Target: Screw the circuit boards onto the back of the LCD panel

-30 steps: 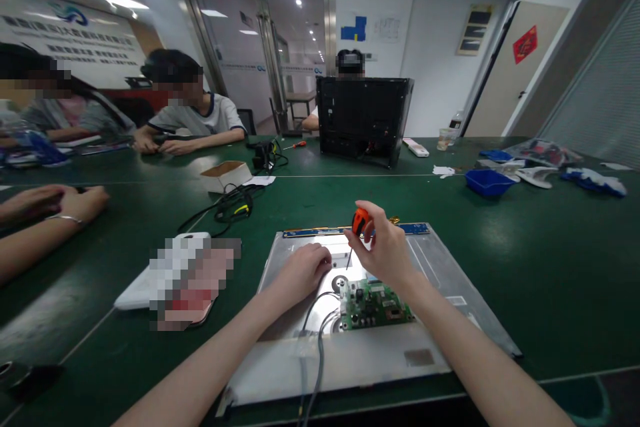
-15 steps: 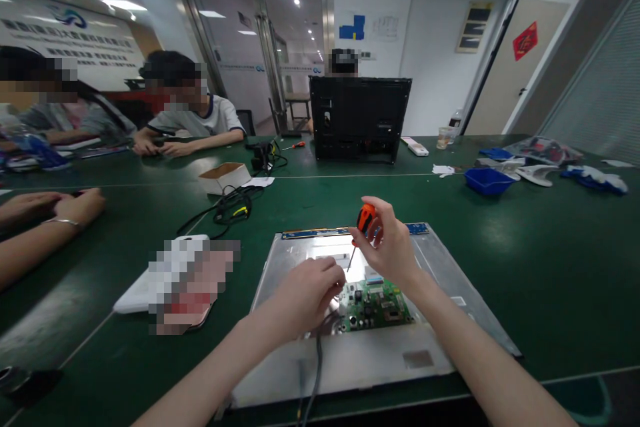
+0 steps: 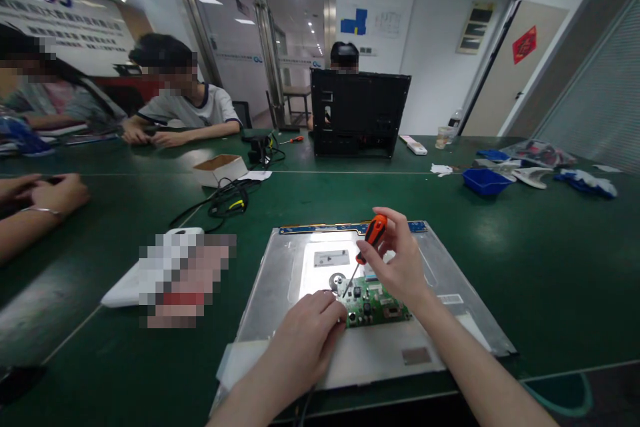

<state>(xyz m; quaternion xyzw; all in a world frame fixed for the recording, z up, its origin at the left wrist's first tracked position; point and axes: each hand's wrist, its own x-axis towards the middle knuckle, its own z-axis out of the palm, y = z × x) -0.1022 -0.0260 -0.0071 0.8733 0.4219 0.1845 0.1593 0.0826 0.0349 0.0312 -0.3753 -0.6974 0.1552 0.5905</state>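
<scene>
My right hand (image 3: 403, 265) grips an orange-and-black screwdriver (image 3: 375, 231), tilted with its thin shaft pointing down to the left. The tip is at the upper left part of a green circuit board (image 3: 374, 309); whether it touches cannot be made out. At the board's left edge rests my left hand (image 3: 311, 325), its fingers bent together over something hidden. Under both hands lies a flat silver display panel (image 3: 265, 297), with a narrow blue circuit strip (image 3: 320, 229) along its far edge. A dark cable (image 3: 306, 407) emerges below my left wrist.
Left of the panel lie a white device (image 3: 131, 280) and a blurred-out pink item (image 3: 193, 280). Beyond them are black cables (image 3: 220, 203) and an open box (image 3: 220, 169). A black monitor housing (image 3: 360, 113) stands ahead; a blue tray (image 3: 484, 181) sits right. Other people sit around the table.
My right hand and the screwdriver have moved lower, bringing the tip down to the board. My left hand has shifted down towards me, uncovering more panel. The view has shifted slightly.
</scene>
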